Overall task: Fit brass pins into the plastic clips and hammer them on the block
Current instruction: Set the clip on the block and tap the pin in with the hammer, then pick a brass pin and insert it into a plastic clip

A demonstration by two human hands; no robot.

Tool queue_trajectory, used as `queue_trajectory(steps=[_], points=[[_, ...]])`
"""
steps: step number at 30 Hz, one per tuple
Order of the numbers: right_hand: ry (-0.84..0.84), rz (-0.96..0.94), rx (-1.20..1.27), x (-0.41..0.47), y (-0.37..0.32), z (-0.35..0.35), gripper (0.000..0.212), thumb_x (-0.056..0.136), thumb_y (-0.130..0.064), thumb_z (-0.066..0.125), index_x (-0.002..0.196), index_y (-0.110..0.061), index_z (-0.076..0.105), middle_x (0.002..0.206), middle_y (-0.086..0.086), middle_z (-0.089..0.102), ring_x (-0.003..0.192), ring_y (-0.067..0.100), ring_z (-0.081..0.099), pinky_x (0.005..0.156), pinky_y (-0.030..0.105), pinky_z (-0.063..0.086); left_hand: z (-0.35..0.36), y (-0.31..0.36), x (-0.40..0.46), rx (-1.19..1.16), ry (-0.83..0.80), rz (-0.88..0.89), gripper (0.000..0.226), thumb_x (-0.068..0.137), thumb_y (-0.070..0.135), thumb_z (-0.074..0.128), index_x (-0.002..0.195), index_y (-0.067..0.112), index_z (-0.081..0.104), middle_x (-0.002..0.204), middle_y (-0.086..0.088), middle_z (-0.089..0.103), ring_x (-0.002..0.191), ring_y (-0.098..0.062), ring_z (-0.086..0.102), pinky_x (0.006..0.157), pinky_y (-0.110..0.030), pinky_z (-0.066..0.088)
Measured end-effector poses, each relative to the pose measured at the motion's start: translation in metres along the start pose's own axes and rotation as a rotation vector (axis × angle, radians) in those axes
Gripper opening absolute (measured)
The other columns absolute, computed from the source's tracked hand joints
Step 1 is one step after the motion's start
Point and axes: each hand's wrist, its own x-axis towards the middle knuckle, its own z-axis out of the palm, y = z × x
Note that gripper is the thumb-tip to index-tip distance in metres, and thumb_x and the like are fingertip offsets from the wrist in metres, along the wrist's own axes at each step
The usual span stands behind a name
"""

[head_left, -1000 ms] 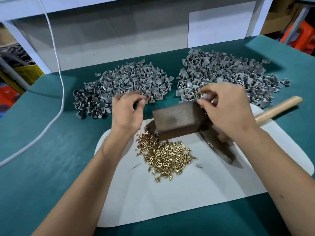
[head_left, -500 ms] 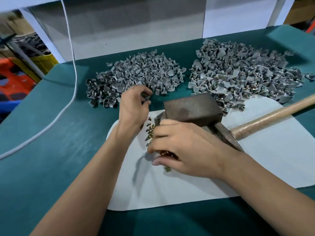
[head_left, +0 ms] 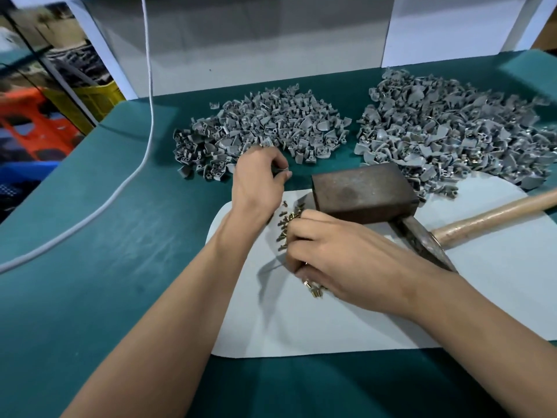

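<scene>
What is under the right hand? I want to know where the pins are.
Brass pins show past the right hand at its fingertips and lower edge, on the white sheet. Most of the heap is covered.

green table cover (head_left: 99, 297) | white sheet (head_left: 452, 312) lying on it | white cord (head_left: 144, 152) trailing across the cover's left side | orange plastic stool (head_left: 33, 125) and yellow crate (head_left: 96, 98) beyond the table's left edge
</scene>
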Motion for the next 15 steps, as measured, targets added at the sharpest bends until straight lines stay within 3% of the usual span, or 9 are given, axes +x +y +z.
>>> queue_trajectory(steps=[3,5,8,11,15], points=[[0.122,0.05,0.053,-0.001,0.0,-0.002,0.008,0.102,-0.024,0.054,0.096,-0.018,0.057,0.1,-0.008,0.054,0.095,0.007,0.042,0.09,0.024,0.041,0.0,0.005,-0.001,-0.09,0.066,0.013,0.011,0.087,0.011,0.077,0.085,0.016,0.067,0.088,0.002,0.068,0.082,-0.018,0.064,0.079,-0.039,0.055],[0.243,0.104,0.135,-0.003,0.006,-0.005,0.004,0.102,-0.015,0.056,0.101,-0.015,0.06,0.102,-0.006,0.058,0.096,0.009,0.049,0.091,0.028,0.044,0.0,0.012,-0.004,-0.273,0.105,-0.012,0.012,0.088,0.01,0.077,0.086,0.016,0.067,0.085,0.007,0.07,0.082,-0.015,0.067,0.08,-0.035,0.057],[0.447,0.111,0.126,-0.008,0.018,-0.01,0.015,0.099,-0.002,0.06,0.11,-0.004,0.07,0.104,0.003,0.064,0.099,0.017,0.057,0.091,0.028,0.047,0.0,0.028,-0.01,-0.586,0.1,-0.041,0.013,0.086,0.005,0.078,0.087,0.016,0.072,0.091,0.004,0.075,0.088,-0.015,0.072,0.086,-0.034,0.06],[0.612,0.145,0.116,-0.015,0.032,-0.017,0.013,0.096,0.0,0.065,0.103,-0.003,0.076,0.099,0.004,0.069,0.093,0.016,0.064,0.086,0.026,0.052,-0.002,0.044,-0.014,-0.845,0.039,-0.03,0.022,0.082,-0.005,0.079,0.084,0.016,0.073,0.096,-0.001,0.076,0.091,-0.015,0.073,0.09,-0.033,0.06],[0.84,0.297,0.229,-0.024,0.045,-0.023,0.012,0.095,-0.004,0.07,0.101,-0.009,0.078,0.092,-0.004,0.073,0.076,0.006,0.069,0.07,0.016,0.054,-0.003,0.057,-0.019,-0.963,-0.067,0.058,0.02,0.081,-0.005,0.08,0.093,0.01,0.076,0.104,-0.011,0.077,0.098,-0.026,0.075,0.094,-0.046,0.059]])
